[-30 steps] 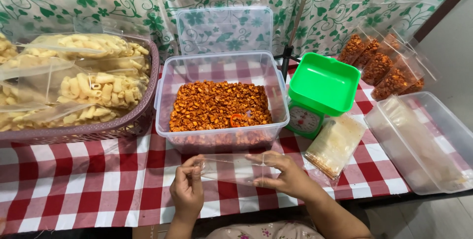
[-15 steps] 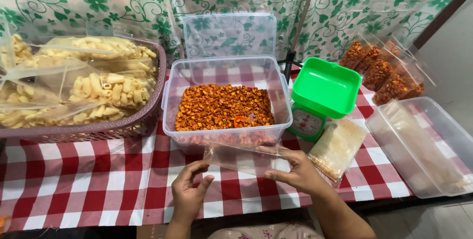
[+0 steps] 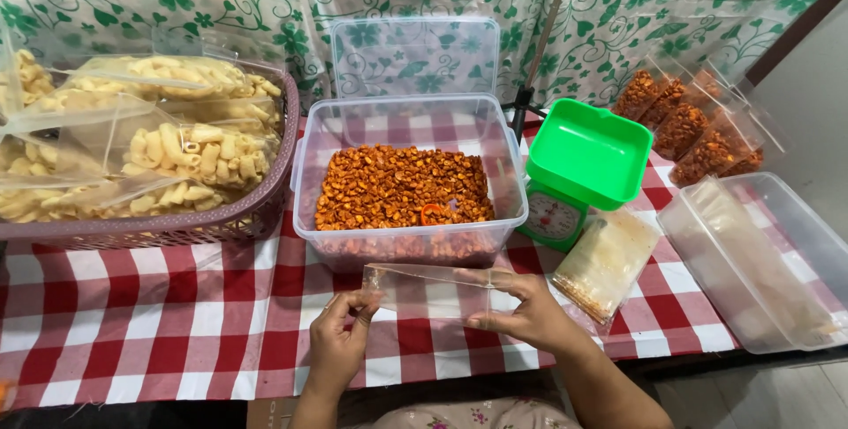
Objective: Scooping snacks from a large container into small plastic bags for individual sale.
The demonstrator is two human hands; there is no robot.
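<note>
Bag [image 3: 430, 292] now raised, long axis left-right.

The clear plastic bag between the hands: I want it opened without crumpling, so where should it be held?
Grip the clear plastic bag at its two upper corners, one from each side, as the left hand and right hand do: it is thin, limp, stretched flat and level there.

The clear bag [image 3: 428, 290] in my hands feels like thin, glossy plastic; the checked tablecloth [image 3: 159, 314] is matt; the tub [image 3: 408, 183] is smooth translucent plastic.
</note>
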